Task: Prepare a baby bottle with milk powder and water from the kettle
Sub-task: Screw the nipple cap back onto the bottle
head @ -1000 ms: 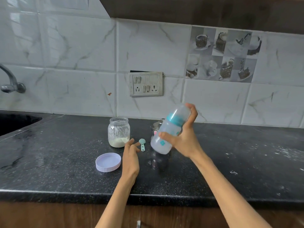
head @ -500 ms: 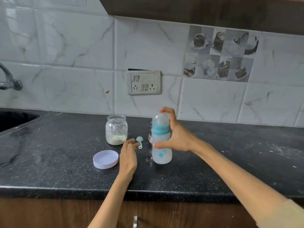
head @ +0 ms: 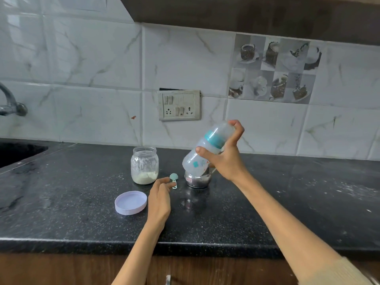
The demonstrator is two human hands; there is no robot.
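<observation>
Now we shake the capped baby bottle point(head: 202, 156), tilted above the steel kettle point(head: 197, 178), right hand point(head: 227, 159) gripping it firmly with a finger over the cap, left hand point(head: 159, 199) loosely curled, grasping nothing, beside the scoop point(head: 174, 178).

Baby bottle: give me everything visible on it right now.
The baby bottle is translucent whitish plastic with a teal collar ring, a clear domed cap on top and small coloured prints on the body. It looks filled with pale liquid. It is off the counter, tilted with the cap up and to the right. The right hand grips it, thumb across the body and a finger curled over the cap. Nothing else visibly touches it.
</observation>
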